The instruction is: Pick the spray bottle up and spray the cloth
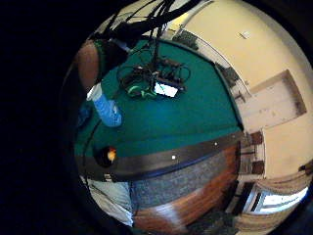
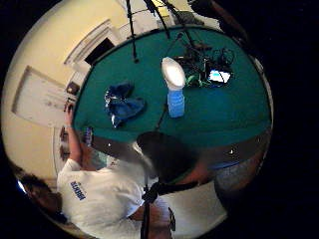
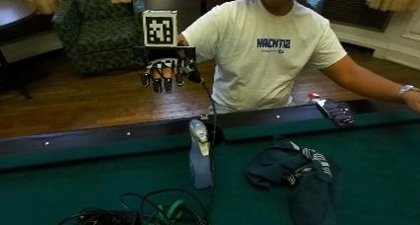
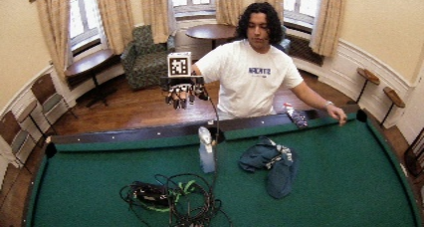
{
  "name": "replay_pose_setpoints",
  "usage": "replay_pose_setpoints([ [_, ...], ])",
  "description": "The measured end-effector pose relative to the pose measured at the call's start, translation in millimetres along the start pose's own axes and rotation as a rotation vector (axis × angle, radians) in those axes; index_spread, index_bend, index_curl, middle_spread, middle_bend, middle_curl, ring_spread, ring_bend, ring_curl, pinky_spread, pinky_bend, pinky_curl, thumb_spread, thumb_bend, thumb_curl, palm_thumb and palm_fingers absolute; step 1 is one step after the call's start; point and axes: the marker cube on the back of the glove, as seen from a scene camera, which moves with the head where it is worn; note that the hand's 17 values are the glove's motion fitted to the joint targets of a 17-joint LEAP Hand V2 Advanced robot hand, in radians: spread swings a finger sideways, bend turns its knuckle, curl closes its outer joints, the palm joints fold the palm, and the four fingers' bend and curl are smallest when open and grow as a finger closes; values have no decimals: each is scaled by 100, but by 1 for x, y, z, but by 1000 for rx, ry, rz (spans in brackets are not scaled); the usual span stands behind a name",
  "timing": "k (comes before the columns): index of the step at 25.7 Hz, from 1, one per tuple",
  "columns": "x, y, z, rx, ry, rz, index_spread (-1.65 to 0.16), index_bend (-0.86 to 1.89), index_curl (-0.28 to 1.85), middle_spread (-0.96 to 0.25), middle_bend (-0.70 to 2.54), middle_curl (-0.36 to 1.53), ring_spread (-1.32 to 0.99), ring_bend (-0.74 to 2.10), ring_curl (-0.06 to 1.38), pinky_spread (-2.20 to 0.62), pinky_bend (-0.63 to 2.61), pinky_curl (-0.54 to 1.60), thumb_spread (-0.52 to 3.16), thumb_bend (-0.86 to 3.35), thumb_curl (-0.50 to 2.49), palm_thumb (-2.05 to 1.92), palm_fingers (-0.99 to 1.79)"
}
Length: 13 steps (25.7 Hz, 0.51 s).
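Note:
A pale blue spray bottle [image 3: 199,161] with a white trigger head stands upright on the green pool table [image 3: 367,151], near the person's side rail. A dark blue cloth [image 3: 295,173] lies crumpled on the felt beside it. My gloved right hand [image 3: 165,72] hangs in the air above and behind the rail, well apart from the bottle, fingers pointing down and relaxed, holding nothing. The bottle [image 2: 174,89] and the cloth [image 2: 122,104] also show in the thumb side palm view, and the bottle [image 1: 107,108] appears in the little finger side view too.
A tangle of black cables with a green one [image 3: 141,212] lies on the felt beside the bottle. The person's bare hand [image 3: 413,99] rests on the dark wooden rail [image 3: 98,133]. A small dark object [image 3: 334,111] lies on the rail near it.

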Motion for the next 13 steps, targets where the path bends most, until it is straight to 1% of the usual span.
replay_pose_setpoints([
  [1, 0, 1, 0, -6, -1, -2, -21, 10, 2, -5, 25, 7, -4, 47, 10, 10, 39, 9, 38, 12, 7, 22, 63],
  [6, 2, 5, 0, -21, -9, -17, -31, 10, 9, -7, 27, 14, -7, 52, 20, 15, 42, 18, 63, 10, 11, 26, 58],
  [10, -1, 6, 1, 0, -10, 6, -35, 11, 12, -8, 27, 18, -8, 53, 23, 18, 42, 21, 74, 7, 14, 27, 57],
  [13, -1, 8, 3, -12, 15, -7, -37, 12, 13, -9, 28, 20, -9, 53, 24, 19, 42, 23, 80, 5, 16, 28, 57],
])
